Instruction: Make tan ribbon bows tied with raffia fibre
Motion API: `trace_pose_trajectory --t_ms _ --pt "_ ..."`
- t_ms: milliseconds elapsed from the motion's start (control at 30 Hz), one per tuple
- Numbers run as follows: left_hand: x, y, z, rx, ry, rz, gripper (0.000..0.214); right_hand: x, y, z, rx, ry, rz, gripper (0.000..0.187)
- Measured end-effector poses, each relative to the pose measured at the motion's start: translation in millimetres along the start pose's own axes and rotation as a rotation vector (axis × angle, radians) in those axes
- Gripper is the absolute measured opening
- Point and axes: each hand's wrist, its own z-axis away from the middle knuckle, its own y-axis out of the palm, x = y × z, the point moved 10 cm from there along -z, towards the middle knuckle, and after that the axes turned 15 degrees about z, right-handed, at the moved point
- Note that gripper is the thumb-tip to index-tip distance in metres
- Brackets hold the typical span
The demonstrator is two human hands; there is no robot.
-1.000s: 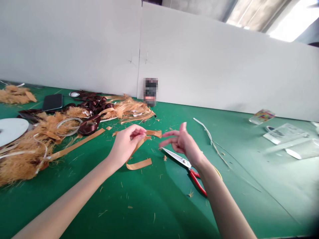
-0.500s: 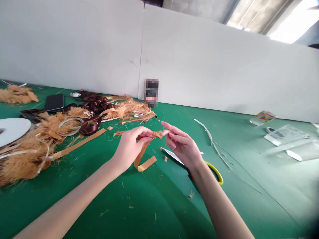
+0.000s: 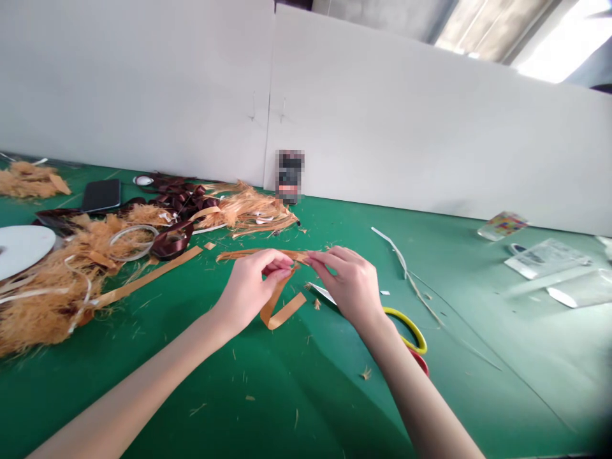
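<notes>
Between my two hands is a tan ribbon [image 3: 285,312] with a frayed end out to the left; its tail hangs and bends toward the table. My left hand [image 3: 255,284] pinches it between thumb and fingers. My right hand [image 3: 351,280] is closed on the ribbon's other part, fingertips close to the left ones. The exact fold between the fingertips is hidden. Under my right hand and wrist lie scissors [image 3: 415,328] with yellow and red handles, their blade tip showing to the left.
Tan frayed ribbon [image 3: 43,312] is heaped at left, beside a white spool [image 3: 23,250], clear ring [image 3: 112,243], dark brown ribbon [image 3: 186,197] and black phone [image 3: 102,195]. Clear plastic packets [image 3: 547,258] lie right. A white panel [image 3: 406,121] stands behind the green table [image 3: 268,395].
My right hand has turned over and its loosely spread fingers have closed on the ribbon. The ribbon's hanging tail has shifted slightly right. My left hand keeps its pinch.
</notes>
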Motion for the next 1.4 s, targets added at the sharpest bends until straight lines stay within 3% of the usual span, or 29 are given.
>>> trace_pose_trajectory --t_ms 333,400,533,667,800,933,1000,1100,1200,1300,1400 --pt "-8 4.0 4 -0.012 -0.008 0.013 0.004 -14 -8 -2 -0.089 0.081 -0.032 0.024" --pt "-7 3.3 7 -0.014 -0.024 0.006 0.004 -34 -15 -2 -0.132 0.214 -0.069 0.031" --pt "2 -7.4 13 -0.058 -0.111 0.086 0.006 -97 -15 13 -0.154 0.644 -0.316 0.035" --pt "2 -20.9 14 -0.131 -0.126 0.162 0.012 -116 6 21 -0.067 0.734 -0.53 0.027" --pt "3 -23.7 13 -0.148 -0.133 0.169 0.014 -111 19 22 -0.08 0.73 -0.661 0.031" --pt "7 -20.2 14 -0.146 -0.155 0.191 0.013 -86 42 10 0.016 0.695 -1.304 0.033" --pt "11 -19.3 15 -0.167 -0.172 0.238 0.013 -71 48 6 0.105 0.68 -1.493 0.036" --pt "21 -15.3 14 -0.189 -0.21 0.382 0.014 -59 53 9 0.202 0.664 -1.463 0.033" --pt "31 -10.2 12 -0.18 -0.236 0.5 0.016 -44 61 15 0.374 0.589 -1.252 0.03" --pt "38 -9.2 10 -0.141 -0.222 0.419 0.018 -25 72 24 0.593 0.48 -1.105 0.038" --pt "42 -8.3 9 -0.075 -0.201 0.292 0.015 -13 74 33 0.726 0.387 -1.092 0.028"
